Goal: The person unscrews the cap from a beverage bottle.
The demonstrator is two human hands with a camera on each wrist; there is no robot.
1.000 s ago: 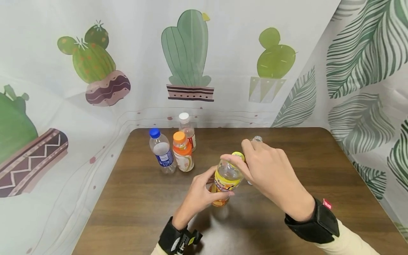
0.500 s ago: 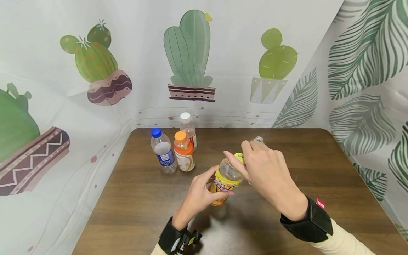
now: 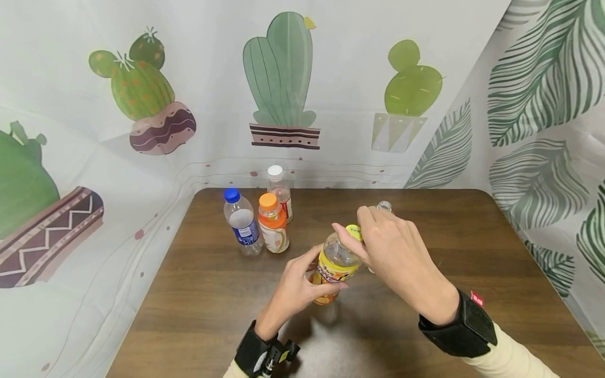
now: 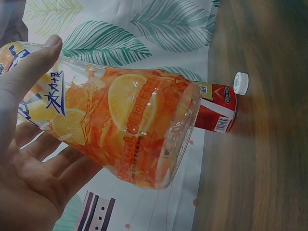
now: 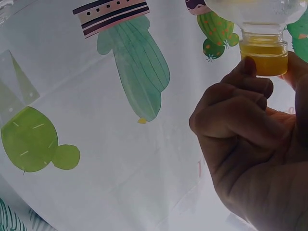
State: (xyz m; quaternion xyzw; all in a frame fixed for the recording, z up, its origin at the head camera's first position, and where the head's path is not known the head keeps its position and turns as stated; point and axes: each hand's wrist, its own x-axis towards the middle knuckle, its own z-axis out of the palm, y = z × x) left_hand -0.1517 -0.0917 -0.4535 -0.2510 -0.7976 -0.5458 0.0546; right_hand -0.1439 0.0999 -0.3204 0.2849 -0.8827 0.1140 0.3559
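The left hand (image 3: 295,289) is clamped on the yellow-labelled plastic drink bottle (image 3: 333,270), thumb on the near side; the right hand (image 3: 397,247) pinches its yellow screw cap (image 5: 264,60) between thumb and fingers. The bottle leans toward the right hand over the wood-grain table (image 3: 189,325); cap and neck are together. Blue-capped (image 3: 244,233) and orange-capped (image 3: 274,236) bottles stand to the left.

Handling (inferred): the clear shoulder suggests little or no liquid, hence a light body; its thin, smooth wall would dent under hard squeezing and may slip, yet should not break. The labelled middle offers the steadier hold, and the stiff cap rim the better purchase for fingertips.

Compared with one second earlier, the right thumb points higher and more of the cap shows; bottle and left hand are almost unmoved.
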